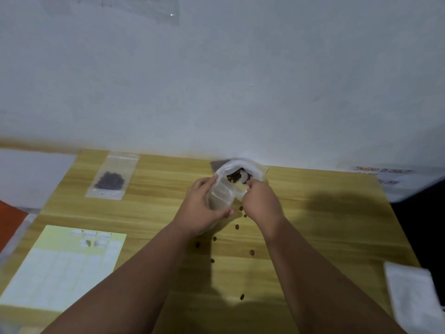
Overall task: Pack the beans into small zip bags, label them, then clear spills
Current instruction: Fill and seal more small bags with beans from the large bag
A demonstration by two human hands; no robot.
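Note:
My left hand [204, 208] grips a small clear zip bag [220, 197] by its side and bottom, holding its mouth open. Behind it stands a larger white bag of dark beans [237, 175], open at the top. My right hand [261, 201] has its fingers curled at the mouths of the two bags; what it pinches is hidden. Several loose beans [237, 227] lie scattered on the wooden table [325, 225] below my hands. A filled small zip bag [112, 178] lies flat at the far left.
A yellow sheet of white labels [65, 266] lies at the near left. A white cloth or folded paper [414, 297] hangs over the table's right edge. A white wall rises just behind the table. An orange object [9, 222] shows at the left edge.

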